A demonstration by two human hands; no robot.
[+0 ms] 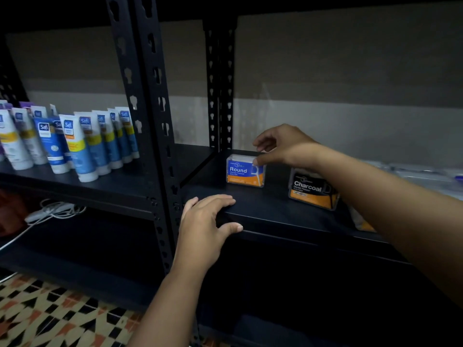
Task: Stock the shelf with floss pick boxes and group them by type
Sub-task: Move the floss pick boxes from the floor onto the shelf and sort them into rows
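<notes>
A blue and orange "Round" floss pick box [244, 172] stands upright on the dark shelf [263, 209], toward its back left. My right hand [283, 146] pinches the box's top right corner between thumb and fingers. To the right, partly behind my right forearm, stands a black and orange "Charcoal" floss pick box [310, 190]. My left hand [205, 224] grips the front edge of the shelf, fingers on top and thumb on the front lip.
A black slotted upright post [150, 121] divides the racks. Several white and blue Safi tubes [75, 141] stand on the left shelf. White cables [55, 211] lie on the lower left shelf. Pale packets [426, 176] lie at the far right. The floor below is patterned tile [50, 316].
</notes>
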